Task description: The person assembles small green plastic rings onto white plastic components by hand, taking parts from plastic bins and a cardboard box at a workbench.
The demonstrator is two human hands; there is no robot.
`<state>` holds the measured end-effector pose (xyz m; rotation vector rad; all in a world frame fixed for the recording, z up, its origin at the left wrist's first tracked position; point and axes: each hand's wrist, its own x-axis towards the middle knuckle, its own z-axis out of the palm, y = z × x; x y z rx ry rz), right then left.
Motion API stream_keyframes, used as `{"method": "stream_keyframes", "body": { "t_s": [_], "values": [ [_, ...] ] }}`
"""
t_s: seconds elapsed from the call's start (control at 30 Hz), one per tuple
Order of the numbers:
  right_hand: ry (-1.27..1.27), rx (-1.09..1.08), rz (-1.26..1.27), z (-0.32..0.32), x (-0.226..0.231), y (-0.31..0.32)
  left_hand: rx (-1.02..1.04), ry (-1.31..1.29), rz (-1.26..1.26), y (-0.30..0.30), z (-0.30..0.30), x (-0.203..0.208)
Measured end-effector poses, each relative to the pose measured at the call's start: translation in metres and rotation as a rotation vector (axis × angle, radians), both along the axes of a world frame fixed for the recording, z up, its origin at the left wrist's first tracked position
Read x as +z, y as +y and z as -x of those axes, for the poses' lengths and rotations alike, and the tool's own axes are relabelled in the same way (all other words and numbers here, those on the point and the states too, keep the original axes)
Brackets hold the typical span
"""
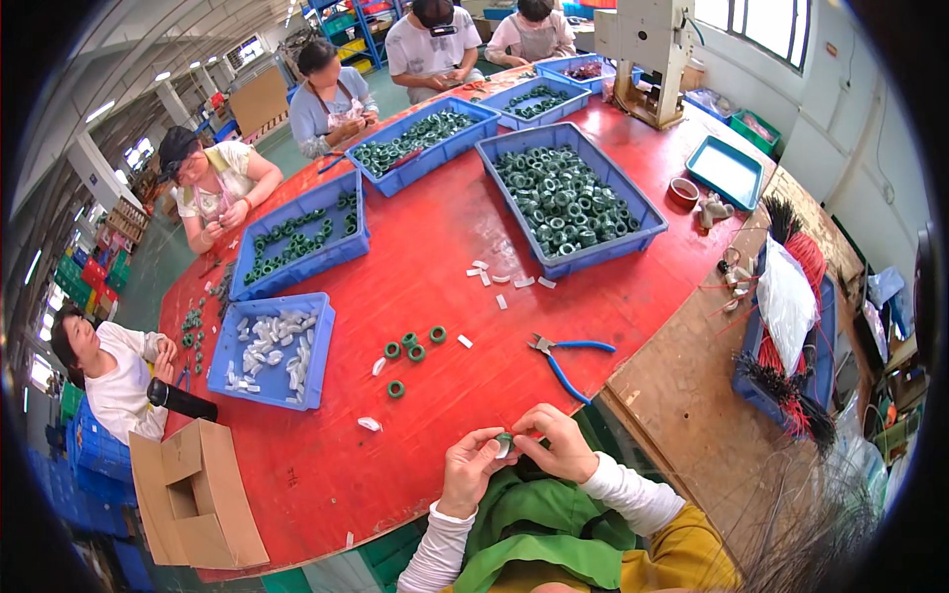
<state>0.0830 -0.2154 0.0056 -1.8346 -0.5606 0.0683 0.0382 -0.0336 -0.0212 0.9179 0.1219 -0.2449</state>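
Observation:
Close to the table's near edge, my left hand and my right hand meet around a small green ring with a white piece. The left fingers and thumb pinch it, while the right fingertips close on its other side and partly cover it. Ahead on the red table lie several loose green rings. White plastic pieces are scattered around them. Pliers with blue handles rest beyond my right hand, jaws pointing left.
A blue bin of green rings stands ahead, and one of white pieces to the left. An open cardboard box and a black bottle are at the left edge. Wire bundles fill a crate at right. Several people sit around the table.

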Motion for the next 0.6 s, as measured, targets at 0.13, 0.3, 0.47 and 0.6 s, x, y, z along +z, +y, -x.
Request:
{"method": "stream_keyframes", "body": {
  "t_s": [0.13,0.3,0.47,0.6],
  "values": [
    [-0.440,0.068,0.039,-0.001,0.015,-0.001,0.034,0.002,0.008,-0.004,0.004,0.005],
    [-0.595,0.085,0.128,-0.001,0.008,0.001,0.022,0.002,-0.016,-0.008,0.008,0.003],
    [-0.718,0.073,0.143,-0.001,0.007,0.005,0.162,0.049,0.082,-0.012,0.003,0.002],
    [-0.704,-0.070,0.095,0.010,0.003,0.013,0.248,0.048,0.196,-0.022,0.000,0.011]
  ]
}}
